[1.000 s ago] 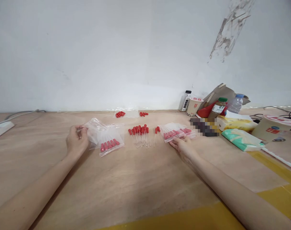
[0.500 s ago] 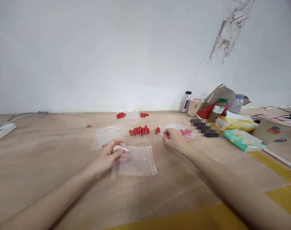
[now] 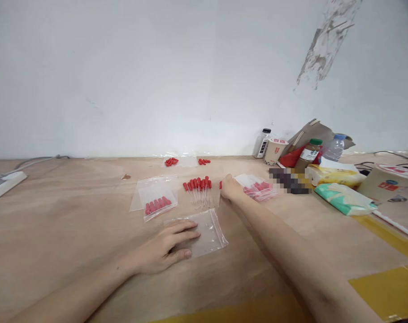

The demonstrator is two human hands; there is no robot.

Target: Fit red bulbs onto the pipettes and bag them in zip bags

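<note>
My left hand (image 3: 172,244) lies flat with fingers spread on a clear zip bag (image 3: 210,237), pressing it to the table. My right hand (image 3: 230,187) is curled down beside a single dropper (image 3: 220,185) with a red bulb. Its fingertips are hidden, and so is whatever they hold. Left of it, several red-bulbed glass droppers (image 3: 199,185) lie fanned out. A zip bag with several red bulbs (image 3: 158,205) lies beyond my left hand. More zip bags with red pieces (image 3: 259,187) lie right of my right hand.
Loose red bulbs (image 3: 171,161) lie near the wall, with a smaller group (image 3: 204,161) beside them. At the right stand a paper cup (image 3: 275,151), bottles (image 3: 310,154), tissue packs (image 3: 344,198) and a large paper tub (image 3: 387,184). A power strip (image 3: 5,185) lies far left.
My left hand has set the bag down and now rests flat on it, uncovering the bag of bulbs behind. My right hand has shifted slightly left, covering one of the two separate droppers.
</note>
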